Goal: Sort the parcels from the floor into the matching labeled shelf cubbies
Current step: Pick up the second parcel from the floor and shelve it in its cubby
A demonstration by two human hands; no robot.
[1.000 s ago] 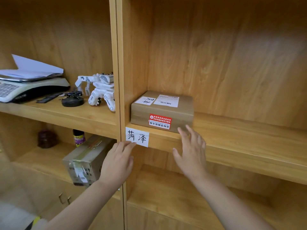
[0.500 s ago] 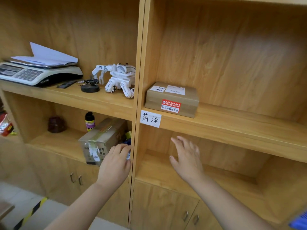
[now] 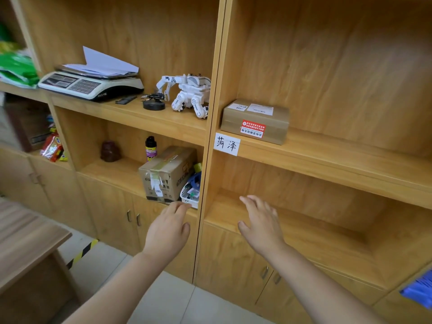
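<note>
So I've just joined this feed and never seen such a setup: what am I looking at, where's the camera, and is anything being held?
There is one picture, from a camera worn on a person's head, looking forward and down at wooden shelving. The two bare arms are that person's: left hand and right hand, both open with nothing in their grip. A flat brown parcel sits in the cubby above a handwritten label. The cubby below it holds nothing. In the left bay are a weighing scale, a white toy robot and, lower, a taped carton.
</note>
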